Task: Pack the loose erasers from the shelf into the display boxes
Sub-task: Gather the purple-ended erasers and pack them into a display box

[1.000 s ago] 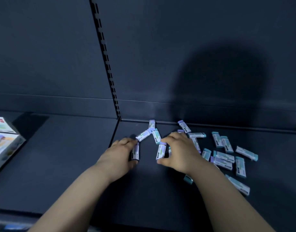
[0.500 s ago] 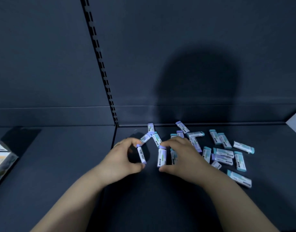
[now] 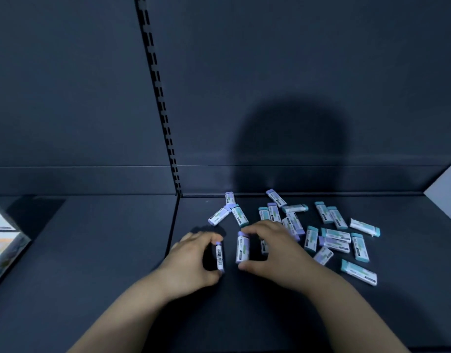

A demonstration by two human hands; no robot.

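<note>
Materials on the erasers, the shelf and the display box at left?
Each eraser: matte printed sleeve, probably paper, over a purple or teal core, likely rubber or vinyl. The shelf: dark, smooth, faint sheen, slotted upright behind; looks like painted metal. The display box: printed faces, sharp edges, probably cardboard; blurred.

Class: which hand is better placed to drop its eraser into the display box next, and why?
Left. The left hand pinches the barcode eraser and sits nearer the display box at the far left; the right hand, pinching the green-labelled eraser, would probably have to cross it.
</note>
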